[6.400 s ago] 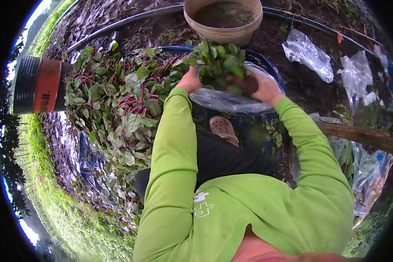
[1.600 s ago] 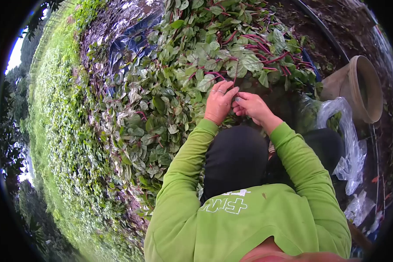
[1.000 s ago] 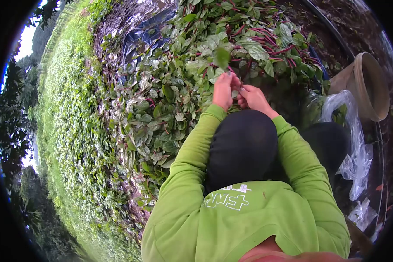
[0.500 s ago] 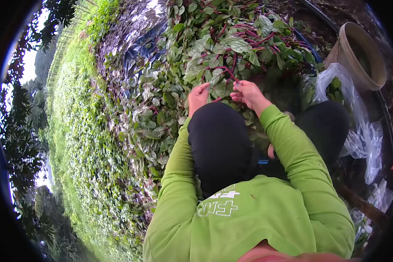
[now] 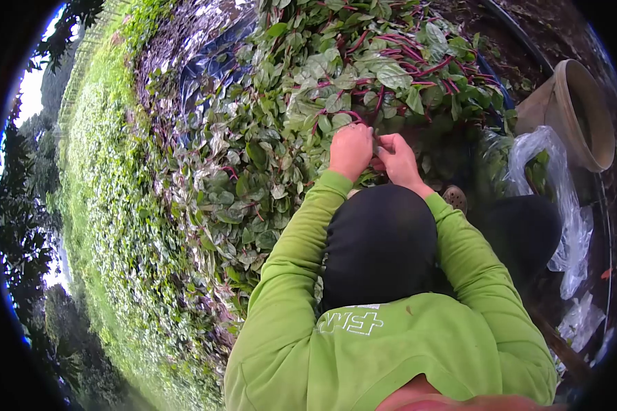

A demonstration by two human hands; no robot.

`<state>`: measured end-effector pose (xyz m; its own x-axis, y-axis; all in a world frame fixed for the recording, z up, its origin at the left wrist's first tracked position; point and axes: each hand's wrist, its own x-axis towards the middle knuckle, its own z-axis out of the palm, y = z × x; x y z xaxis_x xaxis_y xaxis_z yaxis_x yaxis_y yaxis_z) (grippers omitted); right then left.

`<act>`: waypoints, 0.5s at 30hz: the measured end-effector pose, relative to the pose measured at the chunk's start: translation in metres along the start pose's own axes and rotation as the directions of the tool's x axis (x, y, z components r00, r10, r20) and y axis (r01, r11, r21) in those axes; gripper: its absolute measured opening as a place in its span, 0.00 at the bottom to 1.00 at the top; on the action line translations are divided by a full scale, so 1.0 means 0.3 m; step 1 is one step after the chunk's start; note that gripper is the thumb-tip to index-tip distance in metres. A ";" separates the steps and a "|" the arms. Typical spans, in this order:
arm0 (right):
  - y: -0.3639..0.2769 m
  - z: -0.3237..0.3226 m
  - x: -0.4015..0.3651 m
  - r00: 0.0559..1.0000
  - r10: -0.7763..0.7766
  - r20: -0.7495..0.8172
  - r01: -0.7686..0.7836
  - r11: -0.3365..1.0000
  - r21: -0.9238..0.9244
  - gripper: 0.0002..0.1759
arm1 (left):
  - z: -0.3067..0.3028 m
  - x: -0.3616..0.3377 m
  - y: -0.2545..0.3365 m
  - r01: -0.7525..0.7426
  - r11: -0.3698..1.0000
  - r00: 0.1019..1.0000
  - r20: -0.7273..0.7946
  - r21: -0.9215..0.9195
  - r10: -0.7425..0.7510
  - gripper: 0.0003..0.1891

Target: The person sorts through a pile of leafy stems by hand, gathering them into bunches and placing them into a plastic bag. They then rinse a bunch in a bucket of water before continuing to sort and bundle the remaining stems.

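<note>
My left hand [image 5: 352, 151] and my right hand [image 5: 399, 162] meet just beyond my knee, at the near side of a heap of Malabar spinach [image 5: 281, 103]. A curved purple stem [image 5: 355, 118] with green leaves runs to the closed fingers of the left hand. Pinched fingers on the right hand almost touch the left fingertips; what they hold, if anything, is hidden. Thick reddish-purple stems [image 5: 408, 53] lie bunched on top of the heap, a little farther away.
A brown bucket [image 5: 552, 113] lies tilted on the right, beside a clear plastic bag [image 5: 569, 205] near my leg. Blue plastic sheeting [image 5: 209, 75] shows at upper left. A dark pipe [image 5: 517, 34] crosses the upper right. Green plants [image 5: 110, 205] grow along the left.
My hands were apart, the right one pinching the purple stem. The left hand has moved right and forward to that stem, and the hands are now together. The view has shifted slightly.
</note>
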<state>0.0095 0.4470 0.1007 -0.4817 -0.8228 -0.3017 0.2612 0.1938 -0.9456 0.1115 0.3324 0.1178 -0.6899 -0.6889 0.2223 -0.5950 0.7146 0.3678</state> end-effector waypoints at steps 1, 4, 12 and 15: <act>-0.002 0.004 -0.009 1.000 0.011 0.002 -0.011 0.998 0.057 0.11 | -0.049 -0.008 -0.005 0.056 0.996 0.998 0.008 0.063 -0.057 0.16; -0.019 -0.009 -0.027 0.998 0.062 0.024 -0.062 0.998 0.027 0.13 | -0.195 -0.068 -0.212 0.286 0.951 0.877 -0.431 0.115 -0.212 0.10; 0.051 -0.060 -0.023 0.995 0.088 0.056 -0.087 0.996 -0.024 0.18 | -0.096 0.027 -0.216 -0.045 0.987 0.929 -0.369 -0.156 -0.016 0.09; 0.060 -0.080 -0.026 0.999 0.007 0.048 -0.004 0.998 -0.068 0.18 | -0.021 0.139 -0.154 -0.023 0.991 0.978 -0.209 -0.133 -0.005 0.10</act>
<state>-0.0022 0.4696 0.0832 -0.4395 -0.8459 -0.3021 0.2057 0.2326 -0.9506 0.1127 0.2698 0.1158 -0.5851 -0.7029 0.4044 -0.5187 0.7077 0.4797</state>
